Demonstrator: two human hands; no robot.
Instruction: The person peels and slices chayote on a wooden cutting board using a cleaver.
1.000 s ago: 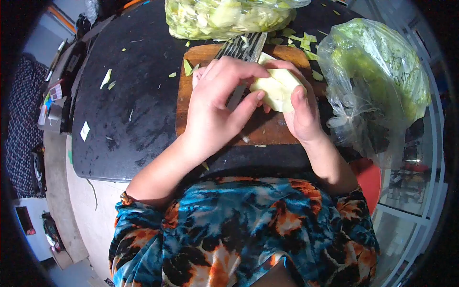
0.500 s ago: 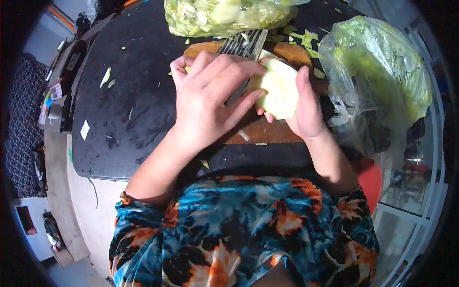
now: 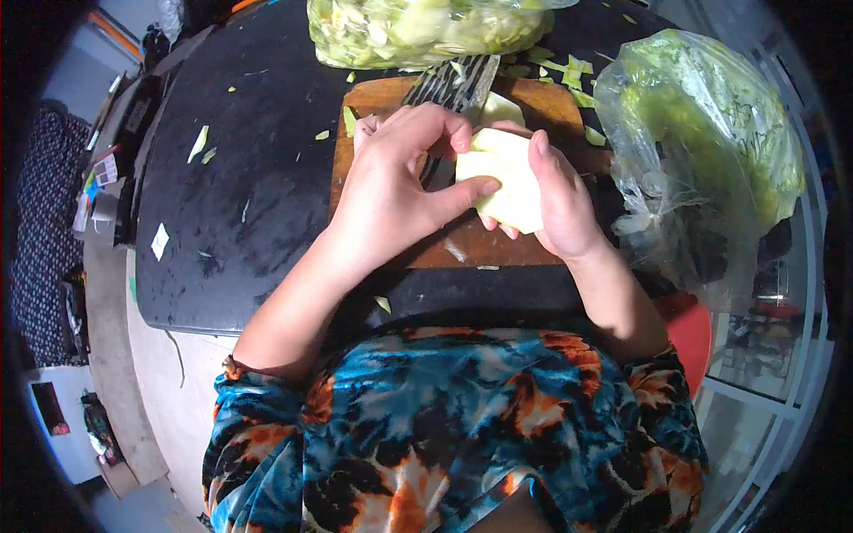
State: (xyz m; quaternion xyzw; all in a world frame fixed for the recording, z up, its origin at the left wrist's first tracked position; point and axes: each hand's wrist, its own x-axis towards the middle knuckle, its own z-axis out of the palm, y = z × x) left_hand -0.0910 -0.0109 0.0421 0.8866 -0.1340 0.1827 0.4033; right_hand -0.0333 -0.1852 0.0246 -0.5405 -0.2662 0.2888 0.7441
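Observation:
My right hand [image 3: 569, 200] cups a pale green vegetable slice [image 3: 506, 182], thumb along its right edge and fingers beneath. The thumb and index finger of my left hand [image 3: 400, 178] close on the slice's left edge. Below my hands is a wooden cutting board [image 3: 542, 98]. A wide knife blade [image 3: 453, 80] with dark and silver stripes shows beyond my left hand; its handle is hidden. Another pale slice [image 3: 500, 108] lies beside the blade on the board.
A clear bag of chopped green pieces [image 3: 426, 31] is at the back of the black table [image 3: 240, 195]. On the right sits a larger plastic bag of green vegetables [image 3: 711, 133]. Scraps [image 3: 573, 71] are scattered around the board, and a red stool or chair [image 3: 684, 329] shows at lower right.
The slice in my hands has tipped and moved slightly down, uncovering another slice on the board. My left hand has turned, its thumb now on the slice's face.

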